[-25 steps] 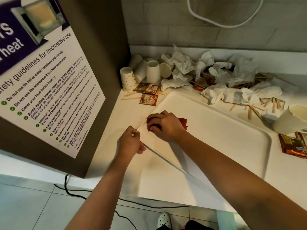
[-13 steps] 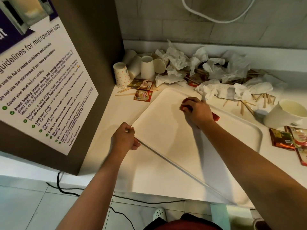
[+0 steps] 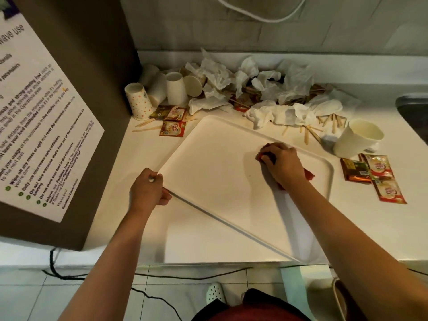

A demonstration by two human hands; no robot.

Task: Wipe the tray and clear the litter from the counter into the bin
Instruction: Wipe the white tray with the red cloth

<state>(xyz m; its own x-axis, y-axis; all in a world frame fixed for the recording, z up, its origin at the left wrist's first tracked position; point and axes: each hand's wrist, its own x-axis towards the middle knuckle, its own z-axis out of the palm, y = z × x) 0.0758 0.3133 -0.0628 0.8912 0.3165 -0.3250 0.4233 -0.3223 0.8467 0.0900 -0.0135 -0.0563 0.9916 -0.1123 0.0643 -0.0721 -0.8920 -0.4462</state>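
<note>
A large cream tray (image 3: 208, 163) lies at an angle on the white counter (image 3: 129, 223). My left hand (image 3: 148, 189) grips the tray's near left corner. My right hand (image 3: 283, 164) presses a red cloth (image 3: 309, 175) onto the tray near its far right rim, fingers curled over it. Most of the cloth is hidden under the hand. Behind the tray lies litter: crumpled white tissues (image 3: 266, 96), paper cups (image 3: 159, 93), wooden stir sticks (image 3: 324, 126) and creamer sachets (image 3: 172, 128).
A brown microwave side with a printed notice (image 3: 48, 126) walls off the left. A tipped paper cup (image 3: 356, 141) and more sachets (image 3: 375, 174) lie right of the tray. A sink edge (image 3: 414, 117) shows far right. Cables (image 3: 162, 276) run along the tiled floor below.
My right hand has slid the red cloth across the tray from its near left corner toward the far right rim. My left hand has kept its grip on the corner.
</note>
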